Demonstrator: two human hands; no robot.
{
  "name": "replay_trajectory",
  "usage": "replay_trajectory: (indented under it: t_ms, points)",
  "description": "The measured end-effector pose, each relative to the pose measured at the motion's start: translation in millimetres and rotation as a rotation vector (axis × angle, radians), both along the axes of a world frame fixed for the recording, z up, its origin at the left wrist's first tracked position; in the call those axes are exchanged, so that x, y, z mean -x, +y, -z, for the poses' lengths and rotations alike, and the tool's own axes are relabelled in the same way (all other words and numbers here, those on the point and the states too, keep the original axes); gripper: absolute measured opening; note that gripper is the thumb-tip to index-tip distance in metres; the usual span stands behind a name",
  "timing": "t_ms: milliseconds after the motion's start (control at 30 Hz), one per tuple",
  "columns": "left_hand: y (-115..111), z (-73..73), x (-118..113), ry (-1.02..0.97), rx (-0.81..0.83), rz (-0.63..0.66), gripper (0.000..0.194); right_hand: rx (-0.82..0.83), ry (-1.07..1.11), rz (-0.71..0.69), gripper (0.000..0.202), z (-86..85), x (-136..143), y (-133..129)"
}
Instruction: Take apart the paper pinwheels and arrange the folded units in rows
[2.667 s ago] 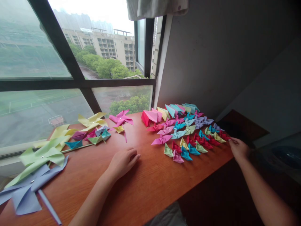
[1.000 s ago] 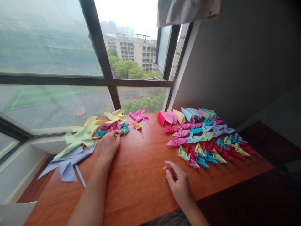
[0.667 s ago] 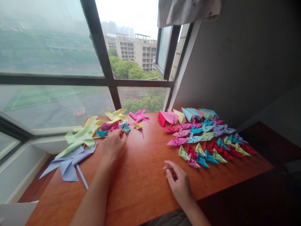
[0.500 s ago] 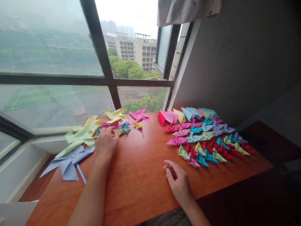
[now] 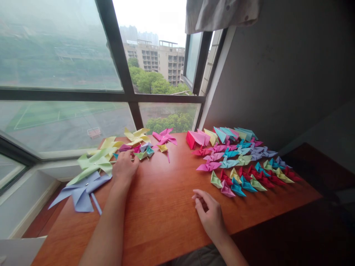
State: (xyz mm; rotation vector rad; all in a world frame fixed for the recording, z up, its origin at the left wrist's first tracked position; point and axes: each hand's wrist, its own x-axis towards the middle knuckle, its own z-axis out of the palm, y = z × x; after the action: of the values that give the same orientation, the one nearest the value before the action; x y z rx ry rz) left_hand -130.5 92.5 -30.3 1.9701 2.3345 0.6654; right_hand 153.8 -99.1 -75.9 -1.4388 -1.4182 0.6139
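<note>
My left hand (image 5: 124, 165) reaches among small folded paper pieces at the table's far left. Its fingers bend downward and their tips are hidden, so what they grip, if anything, cannot be made out. Close to it lie a teal folded piece (image 5: 149, 150), a green one (image 5: 142, 155) and a yellow one (image 5: 162, 148). Left of the hand is a pale green paper pinwheel (image 5: 94, 162), with a lavender pinwheel (image 5: 83, 190) nearer me. My right hand (image 5: 209, 212) rests on the table, loosely curled with thumb and fingers apart, holding nothing.
Yellow (image 5: 137, 136) and pink (image 5: 164, 136) pinwheels lie by the window. Paper planes (image 5: 198, 138), cranes (image 5: 213, 156) and boats (image 5: 237, 187) stand in rows on the right of the wooden table (image 5: 163, 207). A wall (image 5: 266, 85) borders the right side.
My left hand has shifted very slightly, its thumb a little closer to its fingers. My right hand stays put, and the paper pieces look unmoved.
</note>
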Motion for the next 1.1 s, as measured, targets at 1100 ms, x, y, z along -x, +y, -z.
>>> replay_trajectory:
  t_ms: [1100]
  points:
    - [-2, -4.7, -5, -0.096, -0.001, 0.257, 0.038, 0.004, -0.007, 0.005, 0.025, -3.1, 1, 0]
